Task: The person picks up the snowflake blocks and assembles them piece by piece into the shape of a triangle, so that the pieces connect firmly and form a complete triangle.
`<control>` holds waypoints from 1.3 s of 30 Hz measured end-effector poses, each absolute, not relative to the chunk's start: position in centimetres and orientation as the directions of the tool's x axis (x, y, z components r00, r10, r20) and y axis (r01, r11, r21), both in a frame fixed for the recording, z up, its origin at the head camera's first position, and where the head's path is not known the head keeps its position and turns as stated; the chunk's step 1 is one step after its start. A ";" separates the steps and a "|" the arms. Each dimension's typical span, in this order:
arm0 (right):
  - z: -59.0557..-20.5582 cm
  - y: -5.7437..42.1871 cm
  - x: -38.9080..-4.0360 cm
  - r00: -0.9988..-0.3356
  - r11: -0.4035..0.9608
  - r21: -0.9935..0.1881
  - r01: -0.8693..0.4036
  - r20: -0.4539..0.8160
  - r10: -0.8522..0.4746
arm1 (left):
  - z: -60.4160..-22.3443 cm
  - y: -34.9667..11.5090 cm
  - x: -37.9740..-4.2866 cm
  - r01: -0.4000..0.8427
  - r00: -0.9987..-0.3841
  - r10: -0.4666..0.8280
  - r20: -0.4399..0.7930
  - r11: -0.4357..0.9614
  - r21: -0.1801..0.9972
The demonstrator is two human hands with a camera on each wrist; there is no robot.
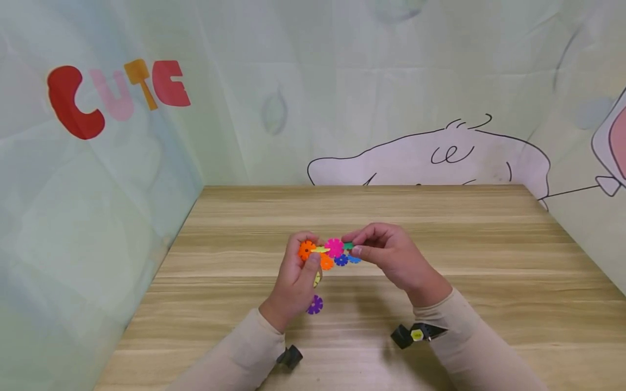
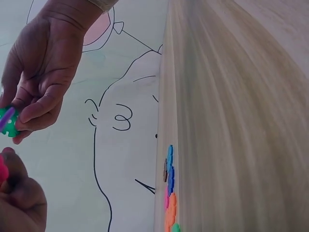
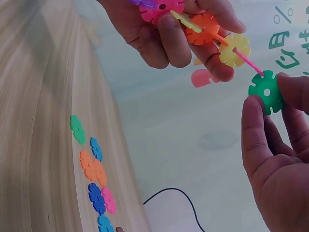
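A chain of slotted plastic snowflake discs runs between the two hands. My left hand (image 1: 293, 279) grips it around an orange disc (image 3: 202, 29), with a pink disc (image 3: 162, 7) and a purple disc (image 1: 315, 304) at the chain's near end. Beyond the fingers, a pale yellow disc (image 3: 235, 50) joins a pink disc (image 1: 335, 247) seen edge-on in the right wrist view. My right hand (image 1: 396, 255) pinches a green disc (image 3: 267, 92) between thumb and fingers, touching that pink disc's edge. The left palm hides part of the chain.
Several loose discs lie flat on the wooden table (image 1: 220, 233) beyond the hands, among them a green disc (image 3: 77, 129), orange discs (image 3: 91, 166), a dark blue disc (image 3: 96, 197) and a pink disc (image 3: 108, 199). A printed cloth backdrop (image 1: 274, 65) stands behind the table and along its sides.
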State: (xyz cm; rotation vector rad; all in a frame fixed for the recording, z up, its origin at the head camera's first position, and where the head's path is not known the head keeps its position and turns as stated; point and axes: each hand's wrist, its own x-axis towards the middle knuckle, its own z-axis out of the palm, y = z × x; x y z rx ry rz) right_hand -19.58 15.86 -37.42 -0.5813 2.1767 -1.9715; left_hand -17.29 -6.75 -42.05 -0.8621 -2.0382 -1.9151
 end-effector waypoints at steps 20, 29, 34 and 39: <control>-37.0 15.3 -19.0 -0.940 0.122 -0.979 -0.165 0.119 -0.318 | -42.1 -6.6 -17.2 0.570 -0.804 0.258 0.536 0.075 0.818; -37.2 15.0 -18.8 -0.936 0.078 -0.973 -0.217 0.185 -0.301 | -42.3 -6.4 -17.2 0.596 -0.785 0.275 0.555 0.093 0.797; -37.5 15.0 -19.0 -0.921 0.089 -0.968 -0.233 0.191 -0.339 | -42.4 -6.5 -17.3 0.554 -0.819 0.232 0.524 0.081 0.829; -38.5 15.8 -20.4 -0.944 0.170 -0.965 -0.199 0.142 -0.297 | -42.5 -6.6 -17.5 0.547 -0.828 0.170 0.535 0.030 0.837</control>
